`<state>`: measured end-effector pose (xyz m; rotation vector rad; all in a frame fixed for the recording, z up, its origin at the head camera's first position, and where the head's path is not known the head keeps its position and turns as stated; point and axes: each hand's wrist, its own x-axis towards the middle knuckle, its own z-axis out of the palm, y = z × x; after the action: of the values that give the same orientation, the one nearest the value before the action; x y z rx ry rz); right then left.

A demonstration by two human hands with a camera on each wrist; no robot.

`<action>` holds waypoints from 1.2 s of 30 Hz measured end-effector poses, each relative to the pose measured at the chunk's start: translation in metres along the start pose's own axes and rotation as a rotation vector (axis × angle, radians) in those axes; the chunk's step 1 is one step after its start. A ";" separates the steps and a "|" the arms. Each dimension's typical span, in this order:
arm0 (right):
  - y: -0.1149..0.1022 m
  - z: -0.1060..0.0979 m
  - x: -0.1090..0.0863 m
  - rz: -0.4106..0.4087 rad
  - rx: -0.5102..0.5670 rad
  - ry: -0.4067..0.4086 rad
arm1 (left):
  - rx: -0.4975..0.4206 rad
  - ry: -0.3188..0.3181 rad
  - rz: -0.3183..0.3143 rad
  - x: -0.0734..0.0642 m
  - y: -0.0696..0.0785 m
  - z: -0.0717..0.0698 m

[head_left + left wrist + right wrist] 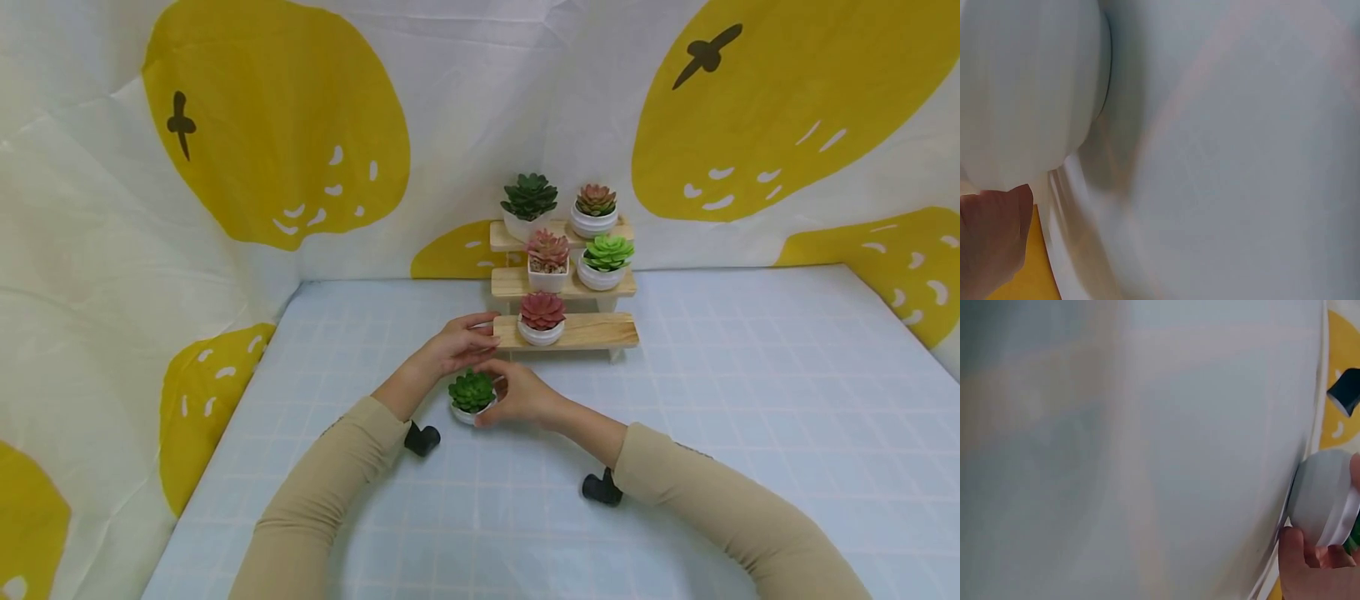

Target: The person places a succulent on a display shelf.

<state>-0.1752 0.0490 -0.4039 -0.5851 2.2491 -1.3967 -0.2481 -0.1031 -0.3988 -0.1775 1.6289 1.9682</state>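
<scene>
My right hand (525, 392) grips a small white round pot (1319, 497) with a green succulent (472, 390), thumb and fingers round its side, low over the tabletop. My left hand (461, 344) is at the left end of the wooden tiered stand's lowest shelf (596, 332), its fairly straight fingers touching the shelf end. On that shelf sits a dark pink succulent (542, 312) in a white pot. The left wrist view holds a large, close white pot (1029, 81) and part of a hand (994, 240); whose hand it is, I cannot tell.
On the middle shelf stand a pink succulent (547, 252) and a light green one (607, 252). A dark green succulent (529, 197) and a reddish-orange one (596, 201) occupy the top shelf. Black wrist cameras (422, 439) hang below both forearms. Lemon-patterned cloth (517, 100) backs the table.
</scene>
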 end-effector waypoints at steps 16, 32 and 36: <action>-0.003 -0.010 -0.008 0.033 0.046 -0.009 | -0.026 -0.009 0.000 0.001 0.000 0.000; -0.013 -0.024 -0.023 0.043 0.090 0.008 | -0.043 -0.012 0.009 0.003 -0.002 -0.001; -0.015 -0.029 -0.028 0.035 0.108 0.012 | -0.047 -0.019 0.015 0.002 -0.003 -0.001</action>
<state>-0.1669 0.0795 -0.3752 -0.5014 2.1667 -1.4966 -0.2490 -0.1028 -0.4023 -0.1652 1.5774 2.0144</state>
